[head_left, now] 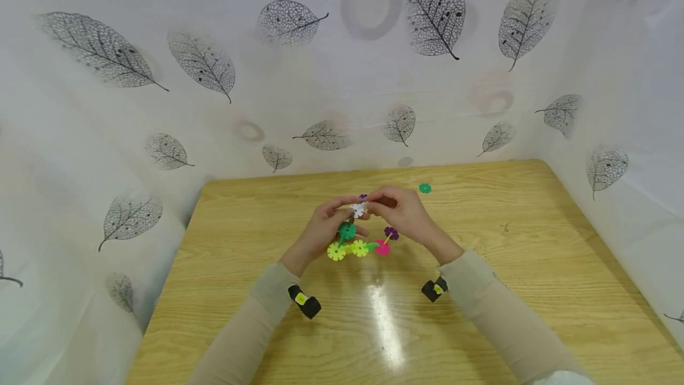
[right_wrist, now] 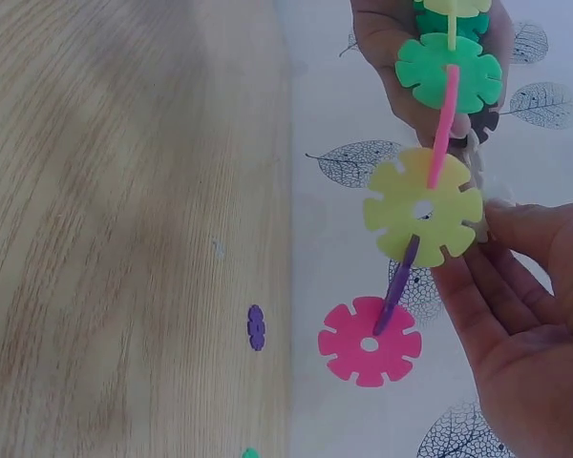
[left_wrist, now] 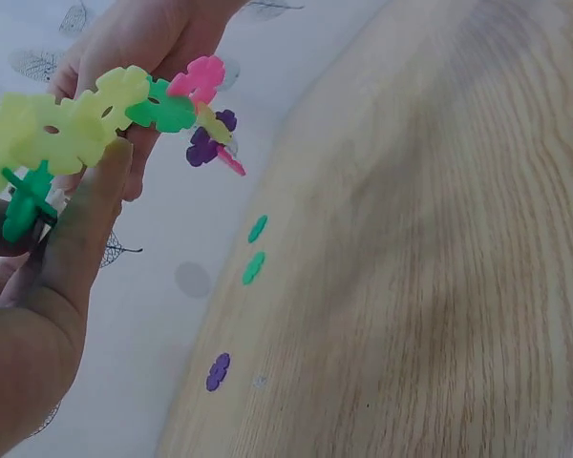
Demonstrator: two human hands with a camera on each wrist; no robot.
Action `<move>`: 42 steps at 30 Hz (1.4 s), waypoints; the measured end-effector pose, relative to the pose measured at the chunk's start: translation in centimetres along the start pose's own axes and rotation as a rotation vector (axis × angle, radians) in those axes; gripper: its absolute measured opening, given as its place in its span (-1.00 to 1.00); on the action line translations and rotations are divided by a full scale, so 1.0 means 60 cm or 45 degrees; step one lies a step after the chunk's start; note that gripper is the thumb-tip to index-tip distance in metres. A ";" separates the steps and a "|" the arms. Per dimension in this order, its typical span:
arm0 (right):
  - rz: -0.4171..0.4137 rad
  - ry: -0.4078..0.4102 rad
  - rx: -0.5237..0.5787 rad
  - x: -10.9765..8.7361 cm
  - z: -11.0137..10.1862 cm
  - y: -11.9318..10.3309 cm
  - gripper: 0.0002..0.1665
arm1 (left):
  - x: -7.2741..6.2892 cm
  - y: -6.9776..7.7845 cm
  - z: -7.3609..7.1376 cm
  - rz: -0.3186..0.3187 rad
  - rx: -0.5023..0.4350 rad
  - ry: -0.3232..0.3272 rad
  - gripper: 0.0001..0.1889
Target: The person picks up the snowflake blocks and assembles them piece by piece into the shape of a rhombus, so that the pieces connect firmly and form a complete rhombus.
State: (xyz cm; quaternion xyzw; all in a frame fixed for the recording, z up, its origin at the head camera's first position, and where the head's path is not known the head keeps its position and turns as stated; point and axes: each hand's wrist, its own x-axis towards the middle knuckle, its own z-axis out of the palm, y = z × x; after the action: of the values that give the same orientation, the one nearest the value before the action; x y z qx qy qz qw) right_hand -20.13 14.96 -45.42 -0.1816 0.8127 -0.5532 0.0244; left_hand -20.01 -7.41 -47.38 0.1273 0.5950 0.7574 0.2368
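Note:
A curved chain of slotted, flower-shaped plastic discs hangs between the two hands above the table. My left hand (head_left: 316, 232) grips its left end, near a green disc (head_left: 347, 231). From there the chain runs through yellow discs (head_left: 360, 248) and a pink disc (head_left: 382, 247) to a purple disc (head_left: 392, 233) that hangs free. At the top, a white disc (head_left: 358, 211) sits between both hands' fingertips. My right hand (head_left: 407, 217) pinches this white piece (right_wrist: 479, 215) between thumb and fingers. Fingers partly hide the joint there.
On the wooden table (head_left: 240, 314), loose discs lie beyond the hands: a green disc (head_left: 424, 188) towards the back right and a purple disc (left_wrist: 218, 372). A white leaf-printed curtain (head_left: 320, 76) encloses the table's back and sides.

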 end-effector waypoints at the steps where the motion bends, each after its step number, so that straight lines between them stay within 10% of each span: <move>1: 0.013 0.003 0.007 0.000 0.000 -0.001 -0.84 | 0.000 0.001 0.000 0.001 0.003 0.002 -0.62; 30: 0.172 0.176 -0.085 0.010 -0.062 0.108 -0.62 | -0.002 0.001 -0.008 -0.019 -0.111 0.193 -0.63; 42: 0.297 0.222 -0.240 0.010 -0.098 0.161 -0.65 | -0.003 0.001 -0.007 0.069 0.085 0.241 -0.65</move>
State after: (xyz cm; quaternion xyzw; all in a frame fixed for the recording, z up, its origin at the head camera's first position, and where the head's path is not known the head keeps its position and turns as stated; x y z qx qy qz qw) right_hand -24.69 23.12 -51.83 -0.0388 0.8755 -0.4817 0.0009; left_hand -20.06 -7.88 -47.41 0.0788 0.6360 0.7519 0.1546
